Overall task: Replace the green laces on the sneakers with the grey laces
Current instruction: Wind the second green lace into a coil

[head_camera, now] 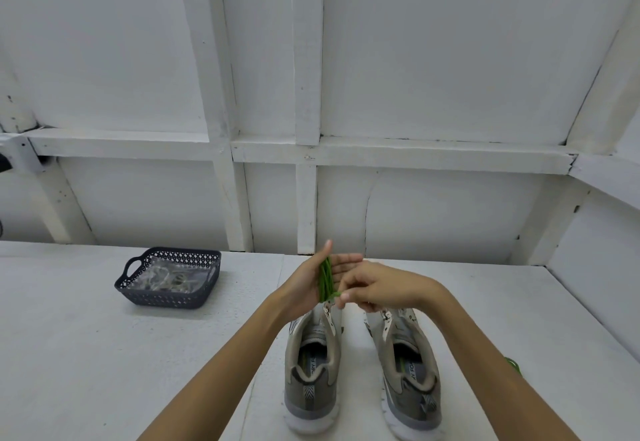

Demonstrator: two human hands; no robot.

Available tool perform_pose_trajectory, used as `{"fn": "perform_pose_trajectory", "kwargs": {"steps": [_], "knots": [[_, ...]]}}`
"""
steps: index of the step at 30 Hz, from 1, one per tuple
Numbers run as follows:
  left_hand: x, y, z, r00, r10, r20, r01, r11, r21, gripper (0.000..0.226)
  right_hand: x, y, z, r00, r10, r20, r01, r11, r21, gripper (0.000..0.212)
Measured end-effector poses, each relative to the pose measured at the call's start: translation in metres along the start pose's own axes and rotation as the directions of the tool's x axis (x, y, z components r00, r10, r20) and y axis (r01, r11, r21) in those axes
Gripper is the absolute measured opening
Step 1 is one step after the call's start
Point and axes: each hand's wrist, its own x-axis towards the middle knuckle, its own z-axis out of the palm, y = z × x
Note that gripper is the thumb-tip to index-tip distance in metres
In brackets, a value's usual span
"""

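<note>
Green loops of lace [325, 277] wrap round our left hand [306, 283], whose fingers are straight and flat. Our right hand [377, 288], touching it, pinches the lace's end at the left palm's heel. Both sneakers [311, 364] stand just below the hands, heels toward us. Well left of the left hand, a basket [162, 298] holds grey laces [166, 279]. A second lace [514, 366], also green, lies beside our right forearm.

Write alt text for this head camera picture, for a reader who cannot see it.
A person's right hand pinches a green lace whose strands lie bundled across the straight-fingered left hand, above two grey sneakers standing heels toward the camera on a white table. A dark basket holding a clear bag sits to the left.
</note>
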Motion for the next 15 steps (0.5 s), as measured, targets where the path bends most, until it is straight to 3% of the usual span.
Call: {"fn": "perform_pose_trajectory", "kwargs": {"steps": [4, 6, 11, 15], "knots": [[-0.005, -0.004, 0.007, 0.998, -0.03, 0.053, 0.031, 0.999, -0.034, 0.069, 0.013, 0.008, -0.012, 0.946, -0.117, -0.302, 0.003, 0.936, -0.352, 0.013], [-0.006, -0.003, 0.011, 0.996, -0.057, 0.068, 0.056, 0.998, 0.018, 0.073, 0.016, 0.014, -0.015, 0.908, -0.173, -0.382, 0.016, 0.925, -0.38, 0.009], [-0.008, -0.002, 0.012, 0.982, -0.138, 0.131, 0.114, 0.978, 0.176, 0.086, 0.022, 0.021, -0.017, 0.909, -0.225, -0.351, 0.123, 0.949, -0.291, 0.006], [-0.011, -0.002, 0.01, 0.973, -0.167, 0.162, 0.146, 0.98, 0.131, 0.086, 0.021, 0.027, -0.014, 0.941, -0.183, -0.285, 0.204, 0.978, 0.048, 0.008]]}}
